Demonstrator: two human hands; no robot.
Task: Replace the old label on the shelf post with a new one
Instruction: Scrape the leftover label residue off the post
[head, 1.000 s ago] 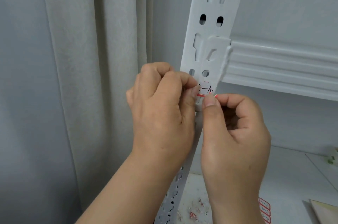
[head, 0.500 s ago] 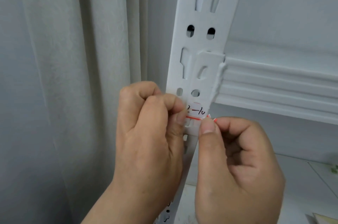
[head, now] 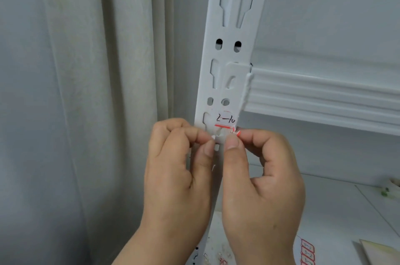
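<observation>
Head view: the left hand (head: 179, 178) has its grip clenched in a pinch, thumb and forefinger closed on a small white scrap of paper (head: 213, 136) at the front of the shelf post (head: 229, 52). The right hand (head: 262, 180) is likewise grasping, its thumb and forefinger pinching the red-striped lower right corner of the old label (head: 225, 121), which is peeled up and crumpled there. The rest of the label is stuck on the post face just under the pair of round holes, with handwritten marks reading roughly "2-10" above a red line. Both thumbs point upward, side by side, nearly touching in front of the post.

The post is white metal, tilted slightly in the view, punched with keyhole slots and round holes. A white ribbed shelf beam (head: 324, 96) hooks into it just above the label and runs off to the right. Left of the post hangs a pale curtain (head: 104, 91) in vertical folds. Below, the lower shelf (head: 346, 210) carries bits of torn paper (head: 220, 258) near the foot of the post, a strip of red-bordered labels (head: 307, 251) beside the right wrist, and the corner of a pale sheet (head: 381, 251) at the far right.
</observation>
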